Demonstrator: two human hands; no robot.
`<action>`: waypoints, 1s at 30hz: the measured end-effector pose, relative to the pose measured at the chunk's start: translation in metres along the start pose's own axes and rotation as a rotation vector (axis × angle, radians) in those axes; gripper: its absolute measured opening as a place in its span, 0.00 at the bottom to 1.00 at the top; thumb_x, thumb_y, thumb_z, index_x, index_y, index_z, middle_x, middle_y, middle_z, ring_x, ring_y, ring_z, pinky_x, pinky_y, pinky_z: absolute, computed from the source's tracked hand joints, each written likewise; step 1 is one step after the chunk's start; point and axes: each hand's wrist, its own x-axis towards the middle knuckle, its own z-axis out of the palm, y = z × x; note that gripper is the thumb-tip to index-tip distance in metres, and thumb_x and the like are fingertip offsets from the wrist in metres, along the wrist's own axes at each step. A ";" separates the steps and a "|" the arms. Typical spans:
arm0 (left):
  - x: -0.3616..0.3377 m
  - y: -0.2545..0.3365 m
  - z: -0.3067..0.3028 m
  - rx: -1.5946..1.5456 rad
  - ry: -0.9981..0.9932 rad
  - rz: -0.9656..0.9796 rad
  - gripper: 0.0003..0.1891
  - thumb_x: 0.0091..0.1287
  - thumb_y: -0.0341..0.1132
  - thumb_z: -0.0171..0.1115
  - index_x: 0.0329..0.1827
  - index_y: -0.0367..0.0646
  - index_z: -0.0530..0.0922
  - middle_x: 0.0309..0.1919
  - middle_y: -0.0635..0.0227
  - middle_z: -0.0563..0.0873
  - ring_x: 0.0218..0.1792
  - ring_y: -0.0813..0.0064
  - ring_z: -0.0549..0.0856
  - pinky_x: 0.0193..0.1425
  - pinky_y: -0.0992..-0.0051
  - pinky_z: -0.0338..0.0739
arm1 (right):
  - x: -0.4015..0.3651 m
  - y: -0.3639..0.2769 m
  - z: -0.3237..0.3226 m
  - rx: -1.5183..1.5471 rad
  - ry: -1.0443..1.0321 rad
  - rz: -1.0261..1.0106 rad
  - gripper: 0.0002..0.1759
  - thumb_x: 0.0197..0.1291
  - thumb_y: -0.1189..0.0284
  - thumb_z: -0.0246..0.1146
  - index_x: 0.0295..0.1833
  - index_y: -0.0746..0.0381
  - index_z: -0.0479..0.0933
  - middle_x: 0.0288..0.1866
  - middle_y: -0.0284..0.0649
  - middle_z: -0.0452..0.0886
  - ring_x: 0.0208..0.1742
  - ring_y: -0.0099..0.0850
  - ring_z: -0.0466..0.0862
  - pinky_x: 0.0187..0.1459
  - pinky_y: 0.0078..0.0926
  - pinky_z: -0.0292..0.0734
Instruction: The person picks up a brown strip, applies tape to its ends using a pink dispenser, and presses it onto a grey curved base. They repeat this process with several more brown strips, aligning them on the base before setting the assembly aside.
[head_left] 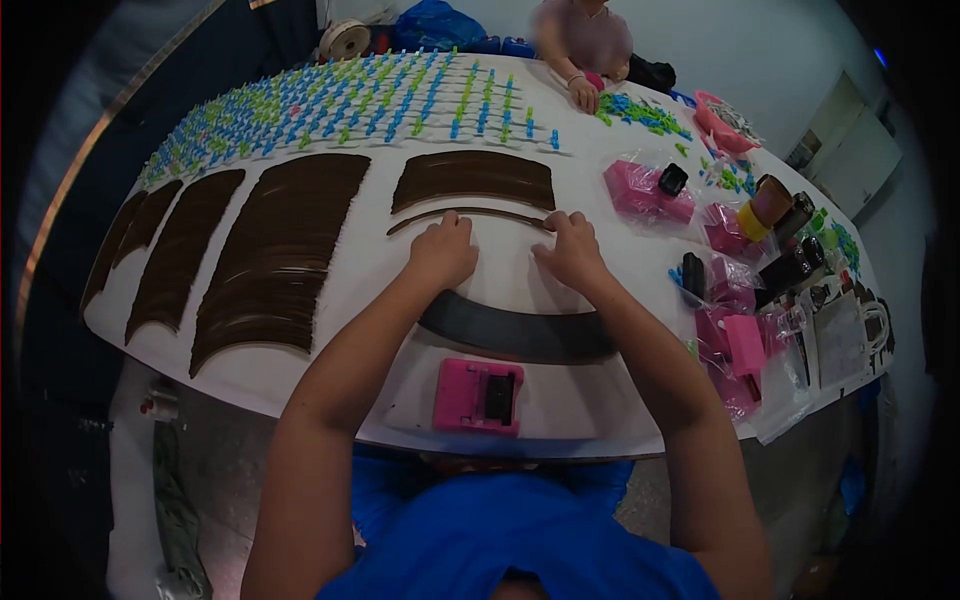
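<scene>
A thin dark brown curved strip (500,211) lies across the table in front of me, just short of a stack of similar brown strips (473,180). My left hand (446,250) is closed at the strip's left part, fingertips pinched together on it. At the strip's right end, my right hand (574,252) has thumb and fingers curled in on it. Nearer to me, a wide dark grey curved band (515,330) rests between my forearms. Below that band sits a pink box-like holder (452,395) with a black block (499,398) in it.
Brown strips laid side by side (280,250) cover the left. Behind them stand rows of blue and green clips (350,105). Pink boxes, plastic bags and dark rolls crowd the right (735,280). Across the table, another person's hand (583,95) is by loose clips (640,115) and a pink basin (720,125).
</scene>
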 end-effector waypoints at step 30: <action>0.029 -0.010 0.005 -0.011 0.009 -0.021 0.25 0.77 0.48 0.60 0.67 0.37 0.72 0.68 0.50 0.76 0.60 0.44 0.86 0.62 0.49 0.82 | 0.013 -0.024 -0.004 -0.192 -0.261 0.106 0.48 0.65 0.33 0.64 0.84 0.48 0.69 0.69 0.54 0.78 0.71 0.52 0.78 0.68 0.51 0.76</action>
